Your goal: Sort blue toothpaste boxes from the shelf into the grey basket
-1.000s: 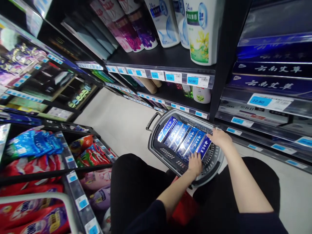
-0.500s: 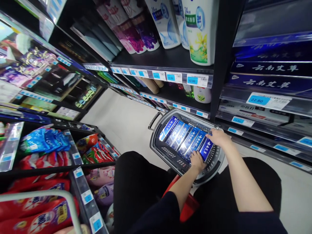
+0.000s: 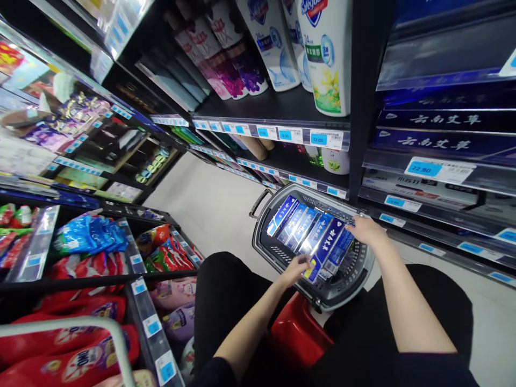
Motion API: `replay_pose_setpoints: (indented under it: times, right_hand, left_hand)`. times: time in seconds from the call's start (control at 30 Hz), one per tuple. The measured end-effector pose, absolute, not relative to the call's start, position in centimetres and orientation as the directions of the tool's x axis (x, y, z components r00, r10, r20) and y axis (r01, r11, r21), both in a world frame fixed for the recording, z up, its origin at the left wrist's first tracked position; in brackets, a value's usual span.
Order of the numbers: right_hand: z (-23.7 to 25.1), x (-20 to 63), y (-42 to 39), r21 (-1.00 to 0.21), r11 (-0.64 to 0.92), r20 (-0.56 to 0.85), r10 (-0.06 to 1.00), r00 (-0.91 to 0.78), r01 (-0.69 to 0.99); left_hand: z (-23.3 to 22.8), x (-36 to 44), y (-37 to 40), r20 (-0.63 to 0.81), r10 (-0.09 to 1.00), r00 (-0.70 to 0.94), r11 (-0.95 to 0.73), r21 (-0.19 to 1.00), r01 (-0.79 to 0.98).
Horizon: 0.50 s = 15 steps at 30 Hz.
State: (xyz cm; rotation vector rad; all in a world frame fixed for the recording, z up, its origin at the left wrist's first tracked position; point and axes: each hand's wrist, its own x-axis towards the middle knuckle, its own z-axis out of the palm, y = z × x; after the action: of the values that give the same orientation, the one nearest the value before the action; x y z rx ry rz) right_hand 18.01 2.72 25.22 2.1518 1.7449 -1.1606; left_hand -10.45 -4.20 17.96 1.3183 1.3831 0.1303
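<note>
While the left hand [image 3: 295, 271] pinched the near end of a dark blue box [image 3: 328, 244] in the basket [image 3: 275, 253], the right hand [image 3: 365, 231] was by its far end, and I could not tell if it gripped anything. The step seemed to be shifting that box, which called for a steady hold. Shelf boxes [image 3: 437, 141] said 云南艾草 over a 22.80 tag [image 3: 440, 169], a white bottle [image 3: 327, 67] said "Safegua", cut short, and red packs [image 3: 78, 363] said OMO.
</note>
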Motion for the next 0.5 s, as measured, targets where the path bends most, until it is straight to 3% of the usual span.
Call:
replay_pose_setpoints:
  times: [0.1, 0.23, 0.5]
  right_hand:
    - [25.0, 18.0, 2.7, -0.332, -0.32, -0.625, 0.779, 0.047, 0.887]
    - [25.1, 17.6, 2.8, -0.327, -0.302, -0.635, 0.772, 0.028, 0.896]
    - [25.5, 17.4, 2.7, -0.341, -0.305, -0.639, 0.769, 0.018, 0.889]
  left_hand:
    - [18.8, -13.9, -1.3, -0.524, 0.826, 0.207, 0.238, 0.658, 0.714]
    - [18.3, -16.6, 2.2, -0.393, 0.914, 0.105, 0.092, 0.451, 0.888]
    - [15.4, -17.2, 5.4, -0.356, 0.921, 0.156, -0.157, 0.027, 0.987]
